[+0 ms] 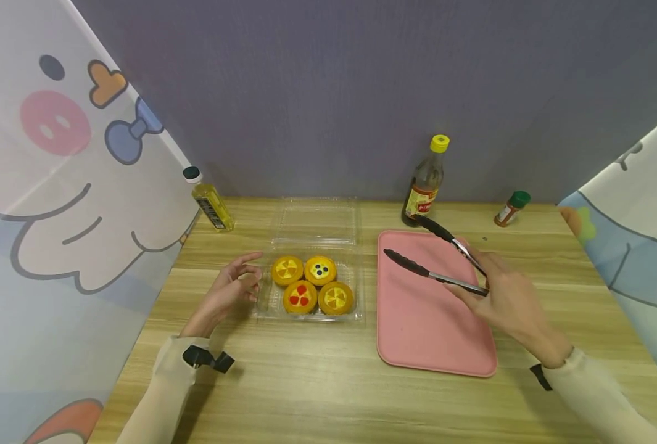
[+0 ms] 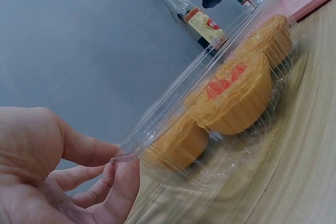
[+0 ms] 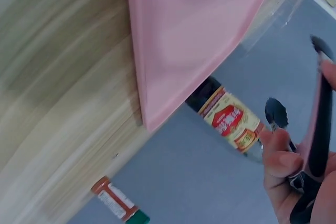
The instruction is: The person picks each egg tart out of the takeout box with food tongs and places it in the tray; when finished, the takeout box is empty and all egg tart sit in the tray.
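My left hand (image 1: 225, 293) pinches the left edge of a clear plastic box (image 1: 360, 296) between thumb and fingers, as the left wrist view shows. The box lies open with its lid (image 1: 317, 222) folded back. Several egg tarts sit in it, among them one with red topping (image 1: 300, 297) and one with dark dots (image 1: 321, 270). My right hand (image 1: 508, 302) grips metal tongs with black tips (image 1: 408, 263). Their arms stand spread above a pink tray (image 1: 433, 327), nothing between the tips.
Behind the tray stands a dark sauce bottle (image 1: 424, 185) with a yellow cap. A small green-capped spice jar (image 1: 511, 209) is at the back right, a yellow oil bottle (image 1: 213, 206) at the back left. A grey wall (image 1: 328, 98) closes off the table's far side.
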The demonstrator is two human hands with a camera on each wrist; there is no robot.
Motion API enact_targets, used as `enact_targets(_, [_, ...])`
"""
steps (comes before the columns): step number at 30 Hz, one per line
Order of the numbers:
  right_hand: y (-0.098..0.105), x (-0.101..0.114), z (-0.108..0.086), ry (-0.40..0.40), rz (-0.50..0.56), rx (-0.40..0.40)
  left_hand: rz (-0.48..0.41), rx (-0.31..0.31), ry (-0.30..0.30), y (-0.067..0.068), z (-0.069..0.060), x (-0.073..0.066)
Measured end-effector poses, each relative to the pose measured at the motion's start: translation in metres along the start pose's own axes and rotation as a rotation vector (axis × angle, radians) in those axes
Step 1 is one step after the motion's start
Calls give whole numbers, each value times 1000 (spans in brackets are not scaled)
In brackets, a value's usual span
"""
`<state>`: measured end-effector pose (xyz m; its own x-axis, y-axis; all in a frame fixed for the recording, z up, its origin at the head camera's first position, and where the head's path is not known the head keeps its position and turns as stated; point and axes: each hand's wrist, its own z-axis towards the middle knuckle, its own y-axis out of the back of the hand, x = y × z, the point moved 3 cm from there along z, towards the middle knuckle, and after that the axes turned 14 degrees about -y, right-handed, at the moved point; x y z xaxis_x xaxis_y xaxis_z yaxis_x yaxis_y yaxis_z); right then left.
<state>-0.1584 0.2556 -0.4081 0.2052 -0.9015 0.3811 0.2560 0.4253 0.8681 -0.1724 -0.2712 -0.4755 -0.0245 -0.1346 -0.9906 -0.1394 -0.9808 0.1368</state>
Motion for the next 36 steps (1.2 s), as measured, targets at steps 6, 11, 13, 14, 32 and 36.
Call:
enact_targets(6, [-9,9,6,0,54,17,9,3,-7,-1,-1,-2])
enact_targets(11, [-16,20,11,17,77,30,9,1,-2,0,-2,-2])
enact_targets(13, [-20,26,13,33,87,34,8,-5,3,0,-2,-1])
enact_targets(14, [-21,29,13,42,91,34,9,-4,1,1,-2,-1])
enact_targets(32, [-39,67,26,234,14,75,19,6,-6,0,-2,-2])
enact_targets(36, [-41,73,27,265,-7,97,16,11,-7,0,-2,-2])
